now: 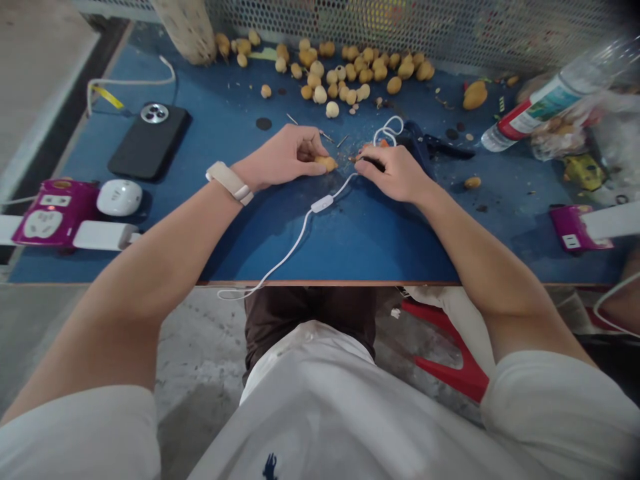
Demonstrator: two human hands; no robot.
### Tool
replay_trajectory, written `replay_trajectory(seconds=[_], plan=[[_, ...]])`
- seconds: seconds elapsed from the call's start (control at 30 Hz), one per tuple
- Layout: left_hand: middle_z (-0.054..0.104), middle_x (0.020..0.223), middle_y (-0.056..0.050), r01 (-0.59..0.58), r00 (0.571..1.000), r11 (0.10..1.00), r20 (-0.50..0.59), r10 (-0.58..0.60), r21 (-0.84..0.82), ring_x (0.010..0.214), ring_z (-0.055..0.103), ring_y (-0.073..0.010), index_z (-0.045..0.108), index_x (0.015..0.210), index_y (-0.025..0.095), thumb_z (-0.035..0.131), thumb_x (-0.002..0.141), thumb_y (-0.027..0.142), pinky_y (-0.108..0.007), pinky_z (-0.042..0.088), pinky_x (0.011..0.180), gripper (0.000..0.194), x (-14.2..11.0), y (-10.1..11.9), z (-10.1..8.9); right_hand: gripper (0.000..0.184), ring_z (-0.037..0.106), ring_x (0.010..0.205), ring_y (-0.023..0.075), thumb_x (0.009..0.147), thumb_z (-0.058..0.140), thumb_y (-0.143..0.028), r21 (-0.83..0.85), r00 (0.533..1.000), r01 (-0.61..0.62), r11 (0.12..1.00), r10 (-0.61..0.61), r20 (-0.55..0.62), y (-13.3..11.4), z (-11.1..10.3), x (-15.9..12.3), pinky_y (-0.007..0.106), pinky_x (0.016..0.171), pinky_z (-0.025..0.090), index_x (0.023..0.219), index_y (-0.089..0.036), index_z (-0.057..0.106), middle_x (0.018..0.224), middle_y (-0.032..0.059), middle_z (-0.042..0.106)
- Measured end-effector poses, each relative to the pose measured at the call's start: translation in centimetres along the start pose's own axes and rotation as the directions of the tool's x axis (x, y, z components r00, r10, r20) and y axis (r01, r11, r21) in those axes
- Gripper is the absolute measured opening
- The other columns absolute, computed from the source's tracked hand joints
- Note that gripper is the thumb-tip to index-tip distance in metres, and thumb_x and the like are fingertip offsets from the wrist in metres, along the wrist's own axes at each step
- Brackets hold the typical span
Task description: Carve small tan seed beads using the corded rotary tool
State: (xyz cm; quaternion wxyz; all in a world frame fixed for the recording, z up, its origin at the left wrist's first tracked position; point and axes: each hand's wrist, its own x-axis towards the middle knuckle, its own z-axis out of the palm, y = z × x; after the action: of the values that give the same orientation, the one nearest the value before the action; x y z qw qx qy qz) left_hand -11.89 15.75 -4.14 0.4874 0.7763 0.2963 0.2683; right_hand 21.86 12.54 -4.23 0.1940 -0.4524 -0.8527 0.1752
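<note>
Blue laminate bench (380, 240), items logged left to right. Near the left edge lie a magenta power strip (55, 212) and a white round adapter (119, 197), with a black phone (149, 141) beyond them. The left hand (280, 157), with a pale wristband (230, 183), sits mid-bench, its grip pressed together on a small golden fruit (326, 163) at the fingertips. Fruit judged light and thin-skinned, probably a little soft and apt to roll; best held gently around its middle, without squeezing. The right hand (387, 173) is just beside it, its grip pinching a dark slim object (373, 163), identity unclear at this size. A white cable with an inline switch (321, 203) runs beneath the right hand and over the near bench edge, lying close enough to snag the wrists. A loose heap of similar fruit (325, 73) lies along the far edge against a perforated metal screen (400, 20). Near the right edge, a plastic bottle (550, 100) lies on its side, and a magenta box (573, 228) sits nearer.
</note>
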Motion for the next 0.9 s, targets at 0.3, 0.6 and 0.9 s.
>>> replay_trajectory(seconds=[0.3, 0.6, 0.9], plan=[[0.091, 0.120, -0.010, 0.035, 0.998, 0.998, -0.056, -0.032, 0.052, 0.114, 0.075, -0.0321, 0.074, 0.102, 0.031, 0.109, 0.092, 0.074, -0.067, 0.064, 0.115, 0.056, -0.2, 1.3, 0.3, 0.085, 0.087, 0.114, 0.0460, 0.118, 0.053, -0.106, -0.045, 0.999, 0.017, 0.999, -0.018, -0.027, 0.7, 0.5, 0.0, 0.060, 0.104, 0.064, 0.129, -0.033, 0.094, 0.115, 0.0127, 0.095], [0.093, 0.126, -0.011, 0.020, 0.997, 1.000, -0.075, -0.018, 0.023, 0.132, 0.082, -0.0399, 0.076, 0.100, 0.031, 0.110, 0.092, 0.061, -0.068, 0.065, 0.126, 0.046, -0.3, 1.3, 0.6, 0.082, 0.088, 0.105, 0.0427, 0.120, 0.053, -0.102, -0.039, 0.998, 0.039, 0.998, -0.041, -0.049, 0.7, 0.6, -0.2, 0.056, 0.101, 0.063, 0.129, -0.032, 0.094, 0.106, 0.0106, 0.093], [0.092, 0.132, -0.010, 0.000, 0.996, 0.999, -0.090, 0.003, 0.040, 0.131, 0.083, -0.0352, 0.076, 0.099, 0.028, 0.107, 0.091, 0.048, -0.063, 0.067, 0.125, 0.037, -0.1, 0.7, 0.6, 0.094, 0.088, 0.105, 0.0413, 0.118, 0.045, -0.111, -0.036, 0.997, 0.050, 0.998, -0.052, -0.058, 0.7, 0.6, -0.2, 0.053, 0.098, 0.064, 0.126, -0.031, 0.094, 0.105, 0.0111, 0.093]])
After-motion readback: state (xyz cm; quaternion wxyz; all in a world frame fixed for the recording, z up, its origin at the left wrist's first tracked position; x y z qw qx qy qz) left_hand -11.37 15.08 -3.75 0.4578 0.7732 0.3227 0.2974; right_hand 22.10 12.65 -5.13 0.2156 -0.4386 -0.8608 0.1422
